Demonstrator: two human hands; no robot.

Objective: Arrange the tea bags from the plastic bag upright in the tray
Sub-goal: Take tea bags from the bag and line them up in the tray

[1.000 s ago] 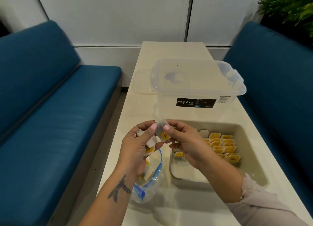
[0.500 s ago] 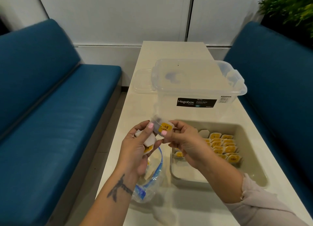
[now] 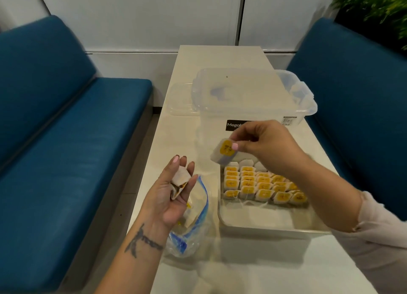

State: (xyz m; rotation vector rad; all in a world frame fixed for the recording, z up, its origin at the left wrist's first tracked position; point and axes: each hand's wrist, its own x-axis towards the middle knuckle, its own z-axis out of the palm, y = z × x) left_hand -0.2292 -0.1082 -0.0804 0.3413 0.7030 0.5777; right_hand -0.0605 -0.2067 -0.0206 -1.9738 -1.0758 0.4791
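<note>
Two bare hands work above the long cream table (image 3: pixel 220 58). Our right hand (image 3: pixel 262 144) pinches a single white paper tea bag with a yellow tag (image 3: pixel 224 150) between thumb and fingertips, holding it tilted in the air just over the far left corner of the shallow beige rectangular tray (image 3: pixel 264 225). Our left hand (image 3: pixel 174 194) lies palm up with fingers loosely curled round a small bunch of white tea bags (image 3: pixel 179 181), hovering above the clear plastic zip bag with a blue seal (image 3: pixel 193 214), which lies on the table just beside the tray's left wall and holds more bags. Inside the tray, rows of yellow-tagged tea bags (image 3: pixel 262 185) stand upright, packed together toward its far end. Beyond the tray sits a clear plastic storage box with a black label (image 3: pixel 253 100), its clear lid (image 3: pixel 180 100) lying flat beside it. Blue upholstered benches (image 3: pixel 66 139) flank the table.
</note>
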